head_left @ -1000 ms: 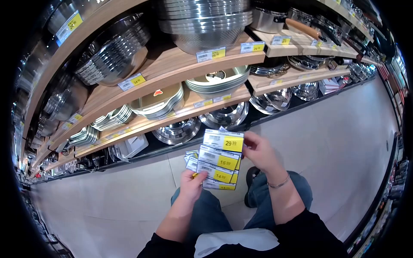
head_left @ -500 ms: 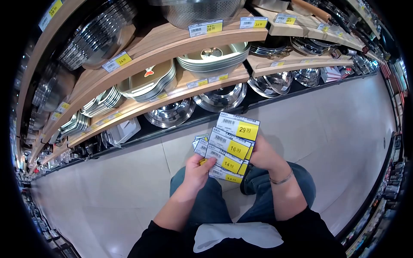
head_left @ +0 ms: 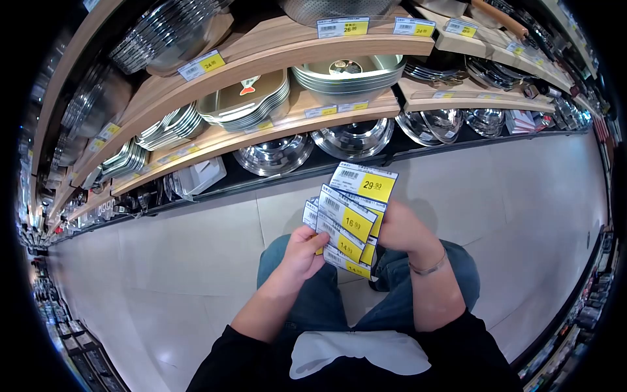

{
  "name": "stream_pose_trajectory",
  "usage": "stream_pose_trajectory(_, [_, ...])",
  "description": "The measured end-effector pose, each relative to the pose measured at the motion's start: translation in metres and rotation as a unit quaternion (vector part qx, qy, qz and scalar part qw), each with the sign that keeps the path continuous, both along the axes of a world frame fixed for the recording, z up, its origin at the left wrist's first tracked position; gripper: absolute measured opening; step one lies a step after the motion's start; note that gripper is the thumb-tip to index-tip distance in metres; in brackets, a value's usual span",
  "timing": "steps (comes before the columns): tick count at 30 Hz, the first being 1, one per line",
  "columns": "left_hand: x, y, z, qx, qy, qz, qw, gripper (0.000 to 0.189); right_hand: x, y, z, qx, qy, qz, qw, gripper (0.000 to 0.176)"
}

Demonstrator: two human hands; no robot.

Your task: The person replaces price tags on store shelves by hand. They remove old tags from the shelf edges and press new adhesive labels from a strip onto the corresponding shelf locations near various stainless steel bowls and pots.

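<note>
A fanned stack of white-and-yellow price tags [head_left: 353, 219] is held above my knees, with 29.90 on the topmost one and 16.90 below it. My left hand [head_left: 304, 255] grips the lower left of the stack, its thumb pressed over the front. Further tags [head_left: 311, 213] stick out behind at the left. At the right edge, my right hand [head_left: 405, 228] is curled against the stack; its fingertips are hidden behind the tags.
Ahead, wooden shelves [head_left: 261, 55] carry stacked metal trays [head_left: 245, 104], oval basins [head_left: 353, 72] and bowls. Steel basins [head_left: 353, 138] stand on the bottom level. Price labels [head_left: 343, 27] line the shelf edges. Pale floor tiles [head_left: 196, 261] lie around me.
The view has shifted, so the shelves appear farther right and higher. The stack of tags has tilted a little, and my right hand has moved slightly farther behind its edge.
</note>
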State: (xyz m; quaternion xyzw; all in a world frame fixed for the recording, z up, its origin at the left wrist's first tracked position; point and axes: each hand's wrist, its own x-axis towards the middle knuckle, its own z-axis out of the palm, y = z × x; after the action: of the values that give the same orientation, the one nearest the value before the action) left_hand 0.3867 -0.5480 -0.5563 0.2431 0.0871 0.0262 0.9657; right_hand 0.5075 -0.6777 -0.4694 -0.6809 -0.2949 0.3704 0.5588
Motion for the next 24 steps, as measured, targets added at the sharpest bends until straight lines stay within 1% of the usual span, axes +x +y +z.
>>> stream_pose_trajectory(2, [-0.003,0.001,-0.005,0.008,0.001,0.008,1.000,0.021,-0.001,0.004,-0.002,0.001,-0.063,0.024,0.998,0.032])
stream_pose_trajectory(3, [-0.003,0.001,-0.008,0.007,0.002,0.013,1.000,0.021,-0.002,0.005,-0.006,0.000,-0.063,0.029,0.998,0.032])
stream_pose_trajectory(5, [-0.004,0.004,-0.012,0.000,0.001,0.018,1.000,0.021,-0.005,0.010,-0.015,0.034,-0.086,0.030,0.995,0.031])
stream_pose_trajectory(6, [-0.003,0.004,-0.013,0.013,0.021,0.031,0.999,0.020,-0.006,0.015,-0.018,0.036,-0.084,0.040,0.995,0.031])
stream_pose_trajectory(7, [-0.003,0.006,-0.015,0.013,0.022,0.042,0.999,0.020,-0.007,0.019,-0.021,0.018,0.012,-0.002,1.000,0.030])
stream_pose_trajectory(8, [-0.002,0.007,-0.020,0.006,0.038,0.059,0.998,0.020,-0.007,0.024,-0.023,-0.003,0.108,-0.045,0.993,0.030])
stream_pose_trajectory(9, [-0.001,0.008,-0.025,-0.002,0.053,0.075,0.996,0.019,-0.006,0.028,-0.024,-0.005,0.108,-0.035,0.994,0.030])
stream_pose_trajectory(10, [0.001,0.009,-0.034,-0.010,0.088,0.090,0.992,0.018,-0.005,0.032,-0.026,-0.006,0.138,-0.092,0.986,0.028])
stream_pose_trajectory(11, [0.000,0.009,-0.044,-0.012,0.088,0.097,0.991,0.018,-0.004,0.035,-0.028,-0.007,0.167,-0.151,0.974,0.027])
stream_pose_trajectory(12, [0.000,0.010,-0.056,-0.028,0.124,0.120,0.985,0.018,-0.003,0.036,-0.042,0.010,0.122,-0.180,0.976,0.022])
stream_pose_trajectory(13, [0.000,0.011,-0.072,-0.045,0.160,0.141,0.976,0.018,-0.003,0.038,-0.046,0.008,0.121,-0.176,0.977,0.022])
stream_pose_trajectory(14, [-0.004,0.010,-0.096,-0.032,0.180,0.151,0.971,0.017,-0.004,0.039,-0.051,0.004,0.005,-0.210,0.978,0.019])
stream_pose_trajectory(15, [-0.003,0.012,-0.102,-0.037,0.180,0.154,0.971,0.017,-0.005,0.042,-0.055,-0.001,-0.112,-0.241,0.964,0.017])
stream_pose_trajectory(16, [-0.001,0.015,-0.109,-0.033,0.229,0.166,0.959,0.017,-0.009,0.045,-0.057,-0.005,-0.113,-0.236,0.965,0.017])
stream_pose_trajectory(17, [0.000,0.017,-0.116,-0.028,0.277,0.176,0.944,0.018,-0.013,0.048,-0.056,0.014,-0.104,-0.216,0.971,0.015])
stream_pose_trajectory(18, [0.004,0.020,-0.119,0.018,0.264,0.188,0.946,0.018,-0.016,0.051,-0.057,0.034,-0.094,-0.198,0.975,0.014])
stream_pose_trajectory(19, [0.006,0.025,-0.112,0.014,0.264,0.189,0.946,0.018,-0.020,0.053,-0.060,0.030,-0.095,-0.196,0.976,0.014])
stream_pose_trajectory(21, [0.007,0.032,-0.098,0.051,0.208,0.206,0.955,0.018,-0.026,0.056,-0.066,0.008,-0.079,-0.135,0.988,0.013])
stream_pose_trajectory(24, [0.004,0.036,-0.092,0.029,0.208,0.228,0.951,0.018,-0.029,0.061,-0.075,0.004,-0.107,-0.142,0.984,0.013])
